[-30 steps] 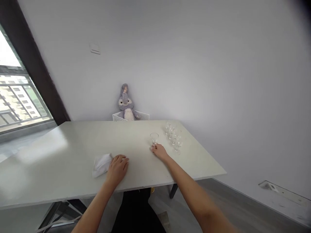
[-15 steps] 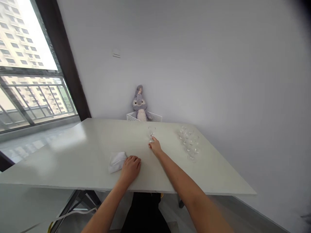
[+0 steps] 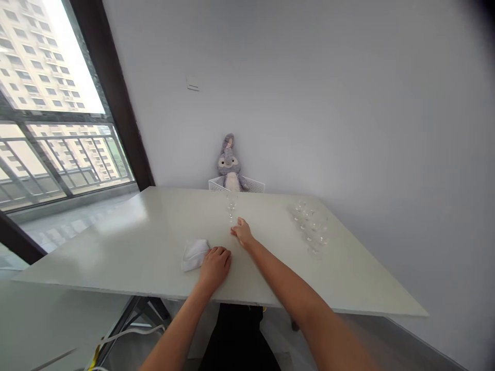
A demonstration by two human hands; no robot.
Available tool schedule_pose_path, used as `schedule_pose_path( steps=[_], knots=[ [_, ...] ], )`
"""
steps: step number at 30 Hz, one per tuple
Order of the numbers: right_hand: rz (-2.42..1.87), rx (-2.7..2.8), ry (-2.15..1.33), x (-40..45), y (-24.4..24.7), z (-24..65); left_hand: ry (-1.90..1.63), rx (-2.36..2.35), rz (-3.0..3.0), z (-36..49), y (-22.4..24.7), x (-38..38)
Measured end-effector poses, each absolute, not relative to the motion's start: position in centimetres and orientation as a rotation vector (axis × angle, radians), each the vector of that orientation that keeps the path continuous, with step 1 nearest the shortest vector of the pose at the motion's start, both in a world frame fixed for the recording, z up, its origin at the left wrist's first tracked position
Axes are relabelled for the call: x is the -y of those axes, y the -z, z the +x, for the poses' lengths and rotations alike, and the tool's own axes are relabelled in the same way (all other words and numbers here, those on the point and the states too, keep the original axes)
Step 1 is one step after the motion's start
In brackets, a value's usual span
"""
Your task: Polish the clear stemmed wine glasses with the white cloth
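A small clear stemmed glass (image 3: pixel 231 205) stands upright on the white table, toward its far side. Just in front of its foot is my right hand (image 3: pixel 243 232), thumb and fingers apart, with a small gap to the glass and nothing in the grip. My left hand (image 3: pixel 216 263) lies palm down nearer the front edge, its fingers stretched out and loosely side by side. Its fingertips are close beside a folded white cloth (image 3: pixel 194 254); whether they touch it I cannot tell.
Several more clear stemmed glasses (image 3: pixel 311 225) stand grouped on the right part of the white table (image 3: pixel 147 242). Behind the far edge, a grey plush toy (image 3: pixel 229 164) sits in a white perforated basket (image 3: pixel 256 186) against the wall. A window (image 3: pixel 58 118) is at the left.
The glass has moved left and farther back on the table, and my right hand has let go of its stem. My left hand stays beside the cloth. The view has turned slightly left.
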State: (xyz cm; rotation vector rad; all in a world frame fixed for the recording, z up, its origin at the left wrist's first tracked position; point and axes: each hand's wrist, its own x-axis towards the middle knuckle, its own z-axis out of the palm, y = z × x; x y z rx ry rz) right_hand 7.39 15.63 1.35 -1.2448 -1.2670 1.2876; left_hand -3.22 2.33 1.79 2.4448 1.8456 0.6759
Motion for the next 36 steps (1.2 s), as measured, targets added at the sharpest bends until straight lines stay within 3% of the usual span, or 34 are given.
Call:
schedule_pose_path(
  steps=[4, 10, 13, 17, 28, 36],
  knots=[
    [-1.214, 1.141, -1.284, -10.0, -0.9, 13.6, -0.664, -1.839, 2.435, -3.2, -1.7, -2.2],
    [-1.257, 0.696, -0.674, -2.9, -0.5, 27.0, -0.66, -1.785, 2.507, -3.2, -1.7, -2.4],
    [-1.277, 0.566, -0.647, -2.7, -0.9, 30.8, -0.655, -1.784, 2.518, -3.2, -1.7, -2.5],
    [-1.255, 0.598, -0.855, -4.5, -0.9, 31.0, -0.652, -1.781, 2.513, -3.3, -1.5, -2.6],
    [-1.189, 0.858, -1.19, -6.8, -0.4, 21.1, -0.668, -1.776, 2.55, -3.5, -1.3, -2.7],
    [-1.396, 0.557, -0.75, -7.9, 0.1, 27.8, -0.655, -1.787, 2.575, -3.4, -1.4, -2.5]
  ],
)
